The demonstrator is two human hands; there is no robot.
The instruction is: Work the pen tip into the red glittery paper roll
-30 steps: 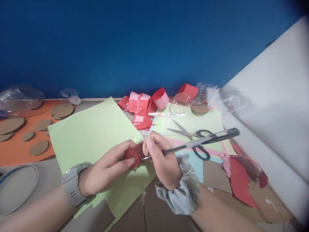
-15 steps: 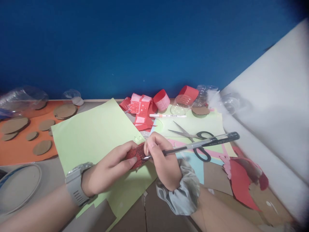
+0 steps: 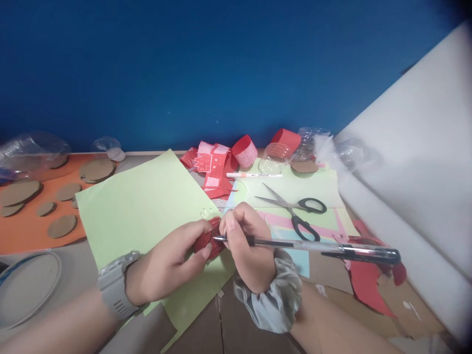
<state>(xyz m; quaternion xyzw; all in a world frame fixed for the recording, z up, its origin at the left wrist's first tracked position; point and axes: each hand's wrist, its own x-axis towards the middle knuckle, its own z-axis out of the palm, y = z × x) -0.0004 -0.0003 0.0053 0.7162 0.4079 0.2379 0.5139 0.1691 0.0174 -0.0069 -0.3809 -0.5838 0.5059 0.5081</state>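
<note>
Between its thumb and fingers, my left hand (image 3: 171,258) grips a small red piece with a dark crosshatch pattern (image 3: 207,241); its material I cannot make out. My right hand (image 3: 249,246) holds a clear-barrelled pen (image 3: 295,244) with a black cap on its rear end. The pen's metal tip lies at the patterned surface, and the right fingers meet the piece's right edge. Under both hands is a light green paper sheet (image 3: 136,201). Open black-handled scissors (image 3: 293,209) rest to the right, beyond the right hand.
Cardboard discs (image 3: 62,226) lie on orange paper (image 3: 22,236) at left. Red and pink paper pieces (image 3: 217,167), a white marker (image 3: 254,175) and clear plastic cups (image 3: 275,156) stand along the blue wall. Red scraps (image 3: 368,290) and brown cardboard (image 3: 413,305) sit at right.
The pen's rear end has swung down and toward me, so the pen now slopes the other way. The red piece has been turned slightly in my left fingers.
</note>
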